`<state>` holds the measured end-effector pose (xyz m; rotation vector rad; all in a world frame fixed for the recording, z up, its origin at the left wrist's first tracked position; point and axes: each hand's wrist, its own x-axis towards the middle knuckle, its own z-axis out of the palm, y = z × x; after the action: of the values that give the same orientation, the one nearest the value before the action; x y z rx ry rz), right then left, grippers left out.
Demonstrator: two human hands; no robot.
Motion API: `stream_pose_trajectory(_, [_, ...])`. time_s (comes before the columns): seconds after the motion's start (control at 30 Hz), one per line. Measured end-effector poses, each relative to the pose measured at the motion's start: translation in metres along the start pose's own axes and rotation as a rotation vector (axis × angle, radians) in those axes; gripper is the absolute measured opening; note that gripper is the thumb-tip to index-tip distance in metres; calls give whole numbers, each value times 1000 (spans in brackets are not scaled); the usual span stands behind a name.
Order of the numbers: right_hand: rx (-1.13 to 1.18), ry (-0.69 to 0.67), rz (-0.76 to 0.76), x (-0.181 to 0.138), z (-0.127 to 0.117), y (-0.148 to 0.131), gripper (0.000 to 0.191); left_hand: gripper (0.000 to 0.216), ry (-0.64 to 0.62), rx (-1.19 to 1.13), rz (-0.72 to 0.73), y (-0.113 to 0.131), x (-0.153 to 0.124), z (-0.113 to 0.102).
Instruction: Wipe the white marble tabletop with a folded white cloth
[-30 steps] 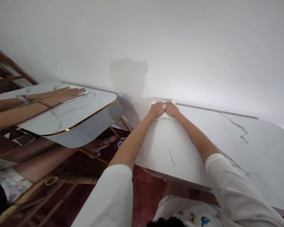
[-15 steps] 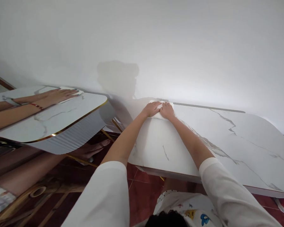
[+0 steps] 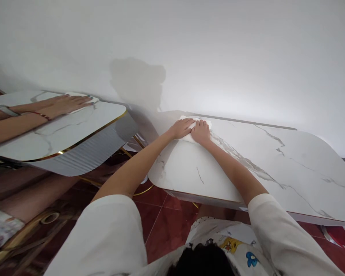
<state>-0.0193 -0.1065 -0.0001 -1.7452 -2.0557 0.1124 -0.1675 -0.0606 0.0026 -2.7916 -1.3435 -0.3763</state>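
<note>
Two hands (image 3: 183,128) (image 3: 201,132) shifted slightly, atop seemingly one cloth (image 3: 188,137).

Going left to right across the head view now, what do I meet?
The other person's pale wristband → red bracelet → the other person's hands → shadow on the wall → wearer's left hand → wearer's right hand → blue print on the clothing → red object near the right edge.
</note>
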Motion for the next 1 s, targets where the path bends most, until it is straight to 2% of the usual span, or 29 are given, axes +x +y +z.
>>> stream_pose_trajectory(0.17, [-24,-20,32,-26,-4,-13,57,58,4,-10,41,6,-21,-1])
stream_pose_trajectory(0.4, [-15,-32,27,-58,-12,-29,56,58,-15,-5,22,21,-56,-9])
stream_pose_trajectory(1.0, [11,-47,-98,-112,-20,-51,56,60,-3,15,-31,55,-124,-25])
